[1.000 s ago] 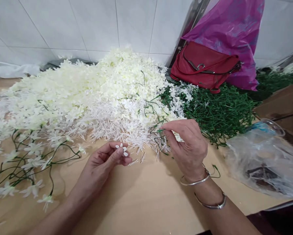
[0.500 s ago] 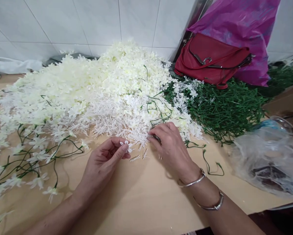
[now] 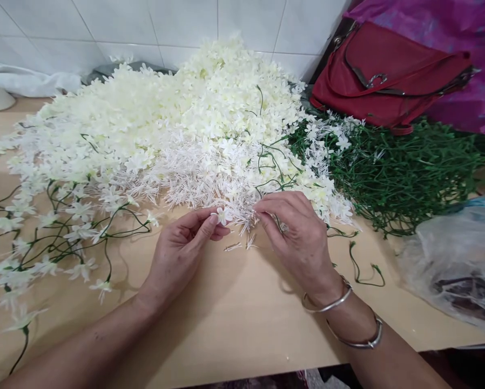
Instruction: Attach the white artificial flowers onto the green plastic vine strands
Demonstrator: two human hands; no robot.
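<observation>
My left hand (image 3: 181,251) pinches a small white artificial flower (image 3: 223,215) between thumb and forefinger, just in front of the big heap of cream flowers (image 3: 177,124). My right hand (image 3: 297,235) is closed in a pinch at the heap's front edge, its fingertips among the white stamen pieces (image 3: 210,189); what it holds is too small to name. Two loose white bits (image 3: 240,244) lie on the table between the hands. Two metal bangles (image 3: 339,313) circle my right wrist.
Finished green stems with white flowers (image 3: 56,237) lie at the left on the wooden table (image 3: 234,319). A pile of bare green stems (image 3: 404,162) is at the right, with a red handbag (image 3: 388,75) and purple bag behind. A clear plastic bag (image 3: 457,259) sits at right.
My right hand came down from a raised pinch with a green stem to the heap's edge and now pinches there. My left hand lifted the flower closer to it. The view shifted down and left.
</observation>
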